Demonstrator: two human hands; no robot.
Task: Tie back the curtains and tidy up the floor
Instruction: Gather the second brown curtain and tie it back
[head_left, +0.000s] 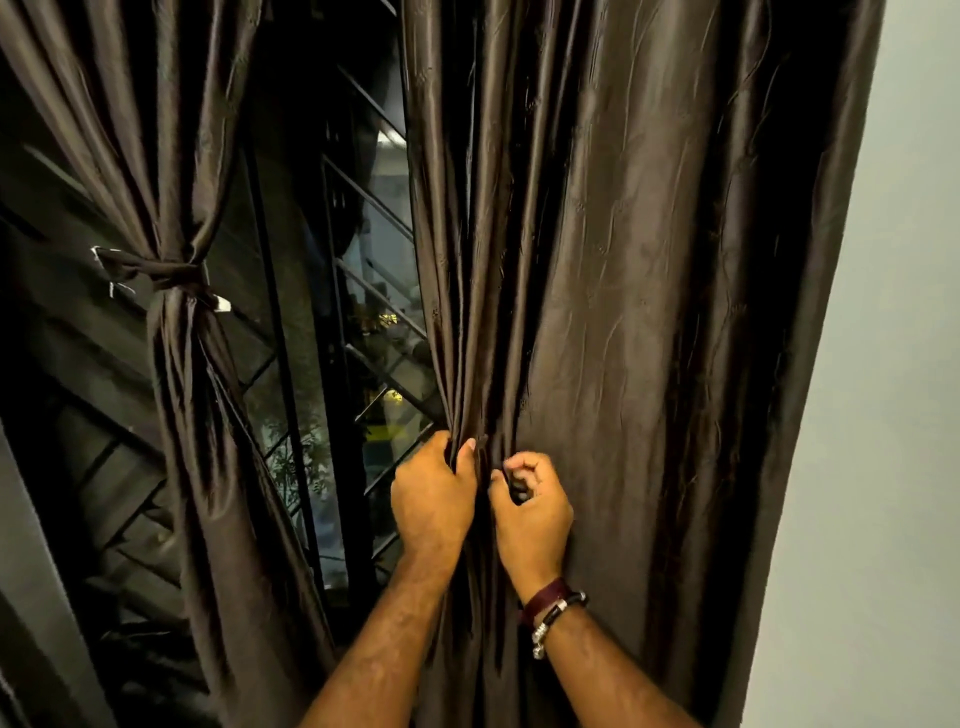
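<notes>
A dark brown satin curtain (634, 270) hangs on the right, spread wide with its left edge bunched into folds. My left hand (431, 499) grips those gathered folds at the curtain's left edge. Just beside it, my right hand (530, 504) pinches a further fold of the same curtain between thumb and curled fingers. On the left a second brown curtain (171, 156) hangs gathered, cinched at mid-height by a knotted brown tie-back (166, 273).
Between the curtains stands a window with a black diagonal metal grille (374, 291), dark outside with some lights. A pale wall (904, 364) runs along the right side. The floor is out of view.
</notes>
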